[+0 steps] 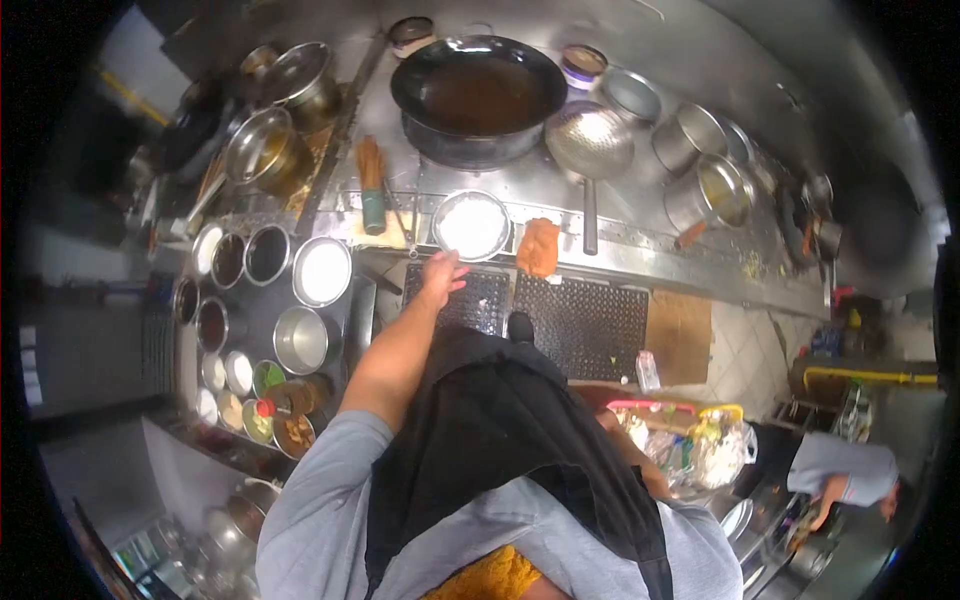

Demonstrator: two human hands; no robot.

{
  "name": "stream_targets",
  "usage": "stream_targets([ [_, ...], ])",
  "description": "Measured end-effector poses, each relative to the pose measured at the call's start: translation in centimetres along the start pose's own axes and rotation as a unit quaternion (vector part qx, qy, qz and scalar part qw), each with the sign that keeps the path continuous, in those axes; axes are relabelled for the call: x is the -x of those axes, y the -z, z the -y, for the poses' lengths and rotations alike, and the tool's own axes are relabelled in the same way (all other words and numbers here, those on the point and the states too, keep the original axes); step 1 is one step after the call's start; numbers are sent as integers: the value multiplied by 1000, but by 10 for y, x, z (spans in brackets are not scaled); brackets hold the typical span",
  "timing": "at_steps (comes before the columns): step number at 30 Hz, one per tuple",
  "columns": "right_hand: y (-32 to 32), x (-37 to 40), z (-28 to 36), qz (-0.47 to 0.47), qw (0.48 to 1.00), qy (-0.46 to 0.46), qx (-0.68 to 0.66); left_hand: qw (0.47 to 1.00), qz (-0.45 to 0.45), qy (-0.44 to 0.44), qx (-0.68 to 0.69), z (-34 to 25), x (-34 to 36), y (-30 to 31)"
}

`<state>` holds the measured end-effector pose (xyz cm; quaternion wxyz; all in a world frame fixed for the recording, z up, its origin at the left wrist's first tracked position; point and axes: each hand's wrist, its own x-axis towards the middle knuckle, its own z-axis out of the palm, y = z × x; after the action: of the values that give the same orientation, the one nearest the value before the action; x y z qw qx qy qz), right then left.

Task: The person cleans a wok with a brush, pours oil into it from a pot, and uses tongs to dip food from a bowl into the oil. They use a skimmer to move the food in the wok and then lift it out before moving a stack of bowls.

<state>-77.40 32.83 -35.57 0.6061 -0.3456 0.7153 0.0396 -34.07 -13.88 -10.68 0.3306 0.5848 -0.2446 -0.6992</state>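
Left hand [440, 277], centre frame, reaches forward with fingers spread open and nothing held. Fingertips lie at the lower left rim of a steel bowl [438, 228] of white contents on the counter edge; contact cannot be confirmed. An orange cloth [539, 247] lies just right of the bowl. A wok [410, 75] of dark liquid stands above. Right hand is not visible.

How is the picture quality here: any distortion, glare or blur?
Head view: strong fisheye bending curves the steel counter, with black corners. Head view: glare washes out the bowl beside the left hand and the round tin. Head view: the picture's edges are dim and soft; the wok is sharper.
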Motion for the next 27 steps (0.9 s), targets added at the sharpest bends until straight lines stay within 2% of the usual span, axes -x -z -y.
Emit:
stream_targets([
  [1, -29, -24, -38, 75, 996, 42, -10, 1000, 16, 2, -13, -1, 5, 2],
  [2, -35, 6, 6, 78, 974, 10, 213, 999, 23, 10, -21, 3, 7, 9],
  [3, -43, 31, 44, 98, 899, -17, 427, 995, 55, 11, -79, 6, 11, 18],
  [4, -63, 40, 57, 97, 902, -17, 420, 987, 87, 7, -135, 4, 12, 26],
  [5, -76, 43, 69, -68, 985, -20, 158, 981, 90, 8, -171, 12, 21, 35],
  [6, -89, 45, 79, -214, 968, 67, -114, 972, 109, 17, -208, 22, 29, 49],
  [7, -79, 79, 126, -177, 981, 29, -79, 960, 133, 25, -247, 37, 33, 67],
  [8, -64, 127, 195, -137, 990, -5, -41, 949, 180, -14, -257, 62, 31, 90],
  [9, -65, 115, 197, -125, 992, -12, -13, 951, 181, -13, -250, 94, 34, 112],
  [10, -66, 103, 200, -112, 993, -17, 16, 858, 266, -68, -435, 117, 24, 147],
  [12, -66, 97, 200, -117, 993, 15, 27, 712, 245, -208, -624, 183, 22, 214],
  [13, -64, 103, 208, -114, 993, 0, 37, 701, 223, -170, -655, 189, 33, 231],
  [15, -55, 113, 223, -127, 991, -15, 37, 722, 179, -91, -662, 195, 49, 243],
  [17, -42, 119, 236, -87, 994, -43, -50, 745, 144, -40, -650, 197, 66, 248],
  [18, -40, 108, 236, -98, 993, -42, -57, 756, 130, -26, -641, 197, 72, 246],
  [20, -46, 59, 215, -145, 986, 7, 82, 779, 113, -21, -616, 191, 82, 240],
  [24, -61, 115, 235, -204, 978, 43, 7, 834, 94, -48, -542, 179, 88, 229],
  [26, -69, 141, 223, -201, 959, 130, 154, 869, 95, -76, -480, 168, 87, 221],
  [27, -74, 162, 220, -148, 989, 25, 7, 886, 98, -93, -444, 162, 86, 217],
])
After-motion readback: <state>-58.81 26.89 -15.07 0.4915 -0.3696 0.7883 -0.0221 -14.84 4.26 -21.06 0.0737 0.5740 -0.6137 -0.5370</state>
